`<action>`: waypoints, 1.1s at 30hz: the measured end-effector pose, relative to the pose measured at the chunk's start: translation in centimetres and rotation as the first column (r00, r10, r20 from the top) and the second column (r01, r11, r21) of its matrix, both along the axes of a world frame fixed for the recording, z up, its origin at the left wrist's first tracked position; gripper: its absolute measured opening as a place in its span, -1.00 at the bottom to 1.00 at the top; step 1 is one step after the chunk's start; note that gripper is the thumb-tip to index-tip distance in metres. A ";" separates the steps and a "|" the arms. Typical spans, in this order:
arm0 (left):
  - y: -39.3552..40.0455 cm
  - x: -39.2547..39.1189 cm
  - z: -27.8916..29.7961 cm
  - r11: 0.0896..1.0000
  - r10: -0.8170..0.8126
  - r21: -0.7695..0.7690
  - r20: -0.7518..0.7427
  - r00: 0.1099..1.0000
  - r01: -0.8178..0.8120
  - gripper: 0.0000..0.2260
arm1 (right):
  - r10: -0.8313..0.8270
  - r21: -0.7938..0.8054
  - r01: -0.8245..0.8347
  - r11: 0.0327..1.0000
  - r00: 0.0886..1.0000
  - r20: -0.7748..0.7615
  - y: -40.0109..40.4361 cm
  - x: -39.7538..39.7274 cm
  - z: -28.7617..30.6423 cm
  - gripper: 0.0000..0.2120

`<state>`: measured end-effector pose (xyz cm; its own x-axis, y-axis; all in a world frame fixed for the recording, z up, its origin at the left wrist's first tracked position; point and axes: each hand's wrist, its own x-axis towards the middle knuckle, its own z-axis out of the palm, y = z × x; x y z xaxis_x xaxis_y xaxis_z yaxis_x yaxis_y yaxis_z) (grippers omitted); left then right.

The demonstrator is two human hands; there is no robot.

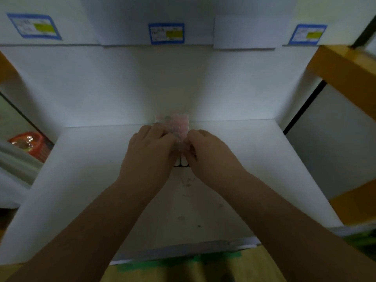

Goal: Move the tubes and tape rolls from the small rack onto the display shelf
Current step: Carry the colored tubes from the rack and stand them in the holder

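Observation:
Several pink patterned tubes (176,125) with white caps lie side by side on the white display shelf (234,151), their flat ends near the back wall. My left hand (150,147) holds them from the left with curled fingers. My right hand (207,151) holds them from the right. The white caps (181,161) show between my two hands. My fingers cover much of the tubes. No tape rolls and no small rack are in view.
White shelf walls rise at the back and both sides. Blue-bordered labels (166,33) hang on the panel above. Orange shelf beams (343,68) stand at the right. A red package (28,142) sits low at the left.

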<state>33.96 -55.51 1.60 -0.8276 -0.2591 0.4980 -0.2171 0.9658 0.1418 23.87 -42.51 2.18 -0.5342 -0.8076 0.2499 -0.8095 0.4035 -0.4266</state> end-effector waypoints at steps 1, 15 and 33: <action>0.0 0.0 0.0 1.000 0.005 -0.008 0.001 1.000 -0.005 -0.87 | 0.001 0.002 -0.001 1.000 1.000 0.006 0.0 0.0 0.1 -0.92; 7.6 0.8 3.6 0.996 -0.073 0.050 0.028 0.997 0.071 -0.72 | -0.216 -0.052 0.216 0.975 0.976 0.000 11.4 1.0 0.5 -0.71; 37.5 -1.3 1.9 0.885 -0.394 0.308 0.095 0.914 0.349 -0.72 | -0.557 0.029 0.558 0.829 0.829 -0.050 45.2 3.6 1.6 -0.75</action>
